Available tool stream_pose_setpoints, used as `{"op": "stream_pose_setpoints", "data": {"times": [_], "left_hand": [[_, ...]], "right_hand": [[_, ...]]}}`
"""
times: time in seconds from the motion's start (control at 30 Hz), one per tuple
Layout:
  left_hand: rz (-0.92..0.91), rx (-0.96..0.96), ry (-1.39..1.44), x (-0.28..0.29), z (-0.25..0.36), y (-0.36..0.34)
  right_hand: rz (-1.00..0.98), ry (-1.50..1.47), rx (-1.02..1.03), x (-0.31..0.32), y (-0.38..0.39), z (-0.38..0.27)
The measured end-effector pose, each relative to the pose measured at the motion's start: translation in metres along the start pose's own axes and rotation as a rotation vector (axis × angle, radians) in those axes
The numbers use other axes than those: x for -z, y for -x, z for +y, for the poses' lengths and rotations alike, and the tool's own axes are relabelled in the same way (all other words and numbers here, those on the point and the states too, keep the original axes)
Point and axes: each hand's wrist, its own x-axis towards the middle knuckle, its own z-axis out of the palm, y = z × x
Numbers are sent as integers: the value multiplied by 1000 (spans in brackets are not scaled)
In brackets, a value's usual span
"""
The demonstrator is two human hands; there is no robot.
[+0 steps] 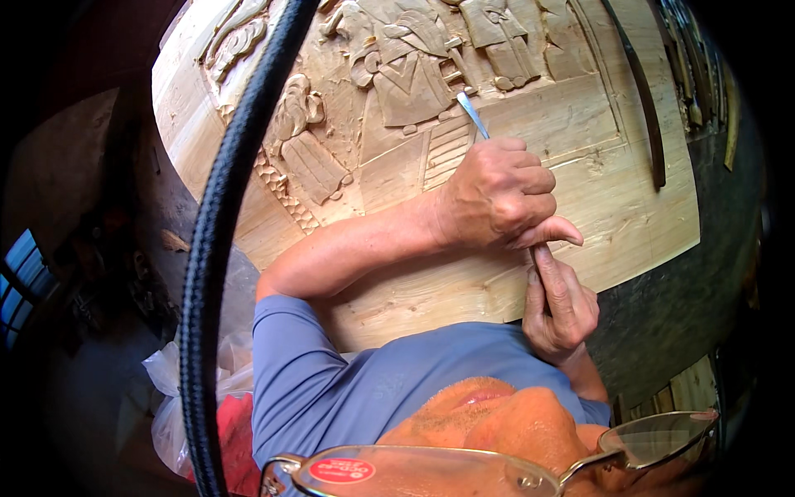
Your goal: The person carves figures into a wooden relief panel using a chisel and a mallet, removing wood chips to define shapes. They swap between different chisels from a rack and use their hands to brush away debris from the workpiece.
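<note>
My left hand (pixel 501 195) is closed in a fist around the shaft of a carving chisel (pixel 473 115). Its flat metal blade points up and away, the tip at the foot of a carved robed figure (pixel 411 87). Below that fist, my right hand (pixel 565 308) pinches the chisel's rear end between thumb and fingers; most of the handle is hidden by the hands. Under both lies a pale wooden relief panel (pixel 633 207), with several figures cut into its far part and plain wood nearer me. Carved stair-like lines (pixel 447 149) run just left of the blade.
A dark, slightly curved bar (pixel 650 124) lies across the panel's right side. Several long carving tools (pixel 700 70) stand in a row at the far right on a dark surface (pixel 662 319). A clear plastic bag (pixel 170 398) and a black cord (pixel 217 207) are at left.
</note>
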Motion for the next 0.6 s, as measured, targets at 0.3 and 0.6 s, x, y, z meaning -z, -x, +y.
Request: {"op": "stream_pose_setpoints", "data": {"times": [0.3, 0.6], "left_hand": [[24, 38, -43, -5, 1, 0], [55, 52, -35, -9, 3, -3]], "right_hand": [[20, 9, 32, -9, 5, 10], [33, 9, 20, -9, 7, 10]]}}
